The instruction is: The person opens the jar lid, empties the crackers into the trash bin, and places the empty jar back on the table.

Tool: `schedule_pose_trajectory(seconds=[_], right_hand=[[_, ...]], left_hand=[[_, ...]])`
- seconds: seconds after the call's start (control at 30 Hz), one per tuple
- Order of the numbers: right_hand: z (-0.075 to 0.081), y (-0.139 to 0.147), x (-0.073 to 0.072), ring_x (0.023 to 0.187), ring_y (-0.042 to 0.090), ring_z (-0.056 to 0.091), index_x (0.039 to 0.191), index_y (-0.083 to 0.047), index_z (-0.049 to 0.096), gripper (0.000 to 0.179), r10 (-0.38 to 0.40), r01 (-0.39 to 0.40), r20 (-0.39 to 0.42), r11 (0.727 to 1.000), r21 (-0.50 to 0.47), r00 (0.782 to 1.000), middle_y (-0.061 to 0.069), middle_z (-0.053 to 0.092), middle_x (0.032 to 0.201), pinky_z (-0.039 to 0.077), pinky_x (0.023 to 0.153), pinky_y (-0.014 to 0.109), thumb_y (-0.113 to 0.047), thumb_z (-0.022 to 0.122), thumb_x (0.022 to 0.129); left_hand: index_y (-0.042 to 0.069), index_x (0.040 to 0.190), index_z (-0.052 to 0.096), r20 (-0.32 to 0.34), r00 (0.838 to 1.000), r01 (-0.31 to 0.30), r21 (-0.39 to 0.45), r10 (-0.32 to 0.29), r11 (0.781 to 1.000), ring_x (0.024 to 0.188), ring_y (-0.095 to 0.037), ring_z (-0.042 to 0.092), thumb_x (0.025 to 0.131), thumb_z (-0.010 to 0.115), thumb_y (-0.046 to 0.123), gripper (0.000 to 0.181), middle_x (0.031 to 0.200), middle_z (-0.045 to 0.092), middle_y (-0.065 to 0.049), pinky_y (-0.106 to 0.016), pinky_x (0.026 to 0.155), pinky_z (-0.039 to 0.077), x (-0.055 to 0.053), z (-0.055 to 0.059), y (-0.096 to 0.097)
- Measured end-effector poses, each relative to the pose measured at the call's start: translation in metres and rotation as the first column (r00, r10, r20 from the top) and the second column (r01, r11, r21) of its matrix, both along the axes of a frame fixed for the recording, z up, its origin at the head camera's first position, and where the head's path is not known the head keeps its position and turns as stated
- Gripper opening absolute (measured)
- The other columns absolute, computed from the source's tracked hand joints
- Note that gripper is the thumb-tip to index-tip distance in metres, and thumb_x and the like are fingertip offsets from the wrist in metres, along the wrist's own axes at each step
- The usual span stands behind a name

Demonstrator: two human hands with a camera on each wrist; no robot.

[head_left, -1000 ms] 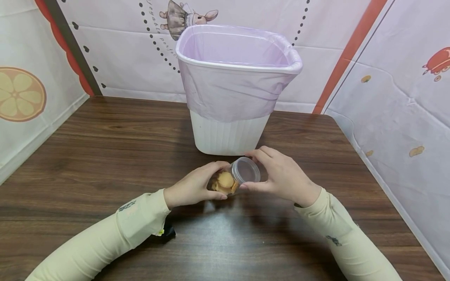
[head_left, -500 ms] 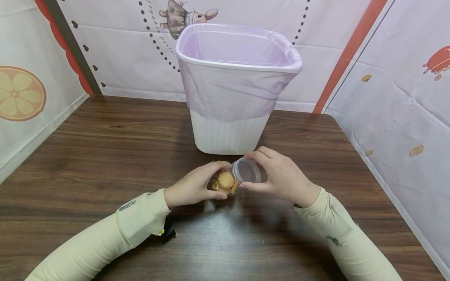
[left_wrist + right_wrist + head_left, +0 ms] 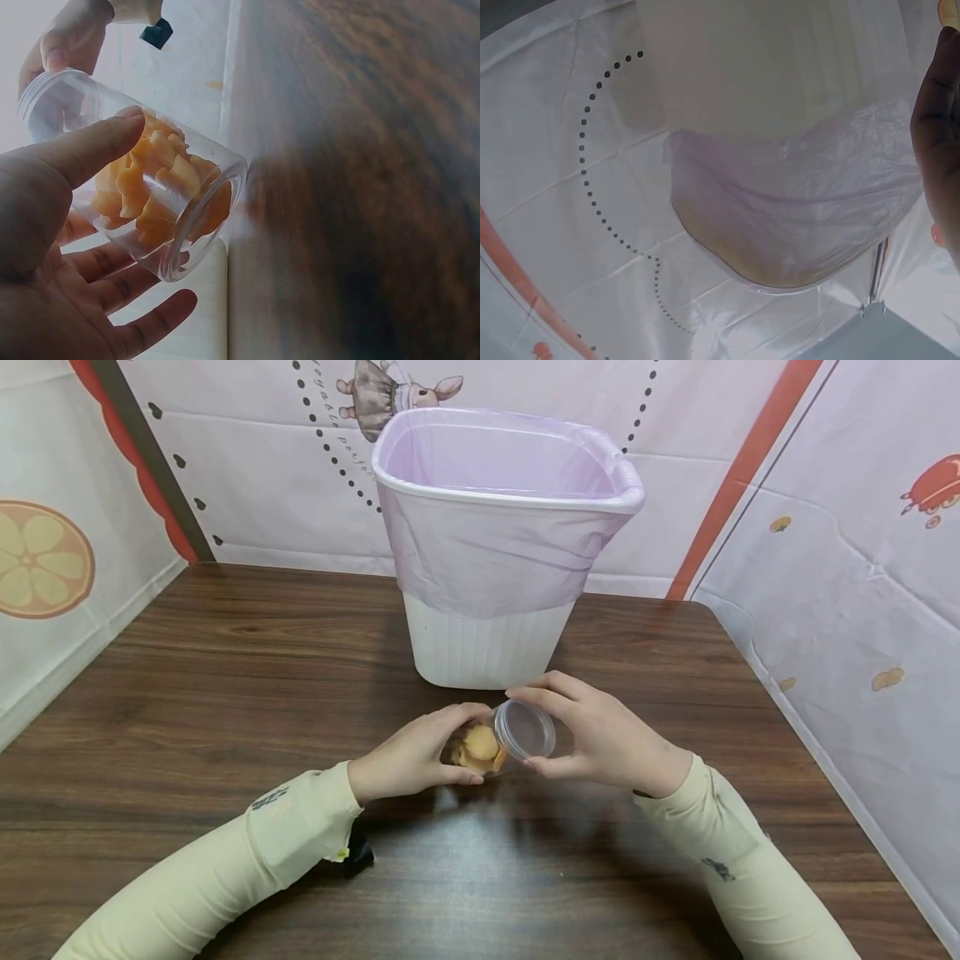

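Pale sleeves (image 3: 292,822) came up from the near side of a wooden table (image 3: 225,718), a small black object (image 3: 360,856) beneath the left one. The left hand (image 3: 420,756) was part-way closed round a clear jar (image 3: 124,109), thumb on one side, fingers spread on the other. The right hand (image 3: 607,735) was a wide C, thumb and fingertips gripping the rim (image 3: 527,728) from opposite sides.

The jar lay between the hands, the left nearer its base, the right at its rim. Its long axis was tilted, running left to right; the rimmed end pointed up and rightward, the base down and left. Whether a lid covered it could not be told. Orange chips (image 3: 480,746) lay inside.

Just beyond stood a white bin (image 3: 487,647) with a lilac bag (image 3: 502,556), then a printed cloth (image 3: 262,485).
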State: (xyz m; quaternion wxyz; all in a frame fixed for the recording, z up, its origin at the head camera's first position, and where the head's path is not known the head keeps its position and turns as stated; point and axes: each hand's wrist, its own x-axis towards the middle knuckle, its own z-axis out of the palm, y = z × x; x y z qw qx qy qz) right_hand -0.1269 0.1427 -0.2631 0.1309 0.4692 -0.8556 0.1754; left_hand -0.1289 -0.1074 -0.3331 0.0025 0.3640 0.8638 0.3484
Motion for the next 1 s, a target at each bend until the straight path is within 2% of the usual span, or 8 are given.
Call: schedule_pose_trajectory(seconds=[0.53,0.83,1.0], right_hand=[[0.0049,0.0044,0.0003,0.116,0.017,0.055,0.133,-0.015,0.055,0.067,0.060,-0.061,0.035,0.997,0.041,0.998,0.004,0.055,0.129,0.050,0.095,0.034,-0.020,0.080,0.070],[0.0040,0.0050,-0.0003,0.117,0.018,0.055,0.134,-0.013,0.053,0.069,0.083,-0.084,0.031,0.995,0.043,0.996,0.005,0.053,0.130,0.050,0.095,0.034,-0.015,0.079,0.070],[0.0041,0.0055,0.0011,0.118,0.020,0.054,0.137,-0.013,0.051,0.070,0.069,-0.071,0.044,0.996,0.054,0.997,0.006,0.052,0.132,0.049,0.097,0.036,-0.024,0.079,0.074]], left_hand=[[0.008,0.135,0.046,-0.042,0.999,0.022,0.011,-0.021,1.000,0.110,-0.013,0.057,0.075,0.082,0.025,0.072,0.126,0.058,-0.003,-0.034,0.097,0.048,0.0009,0.0009,0.0000],[0.007,0.135,0.046,-0.049,0.999,0.014,-0.003,-0.014,1.000,0.111,-0.014,0.057,0.075,0.083,0.026,0.073,0.127,0.058,-0.004,-0.034,0.098,0.048,-0.0007,-0.0009,0.0002],[0.007,0.135,0.047,-0.043,0.999,0.006,-0.001,-0.006,1.000,0.110,-0.013,0.057,0.074,0.083,0.026,0.073,0.126,0.058,-0.003,-0.034,0.097,0.048,-0.0007,-0.0012,0.0004]])
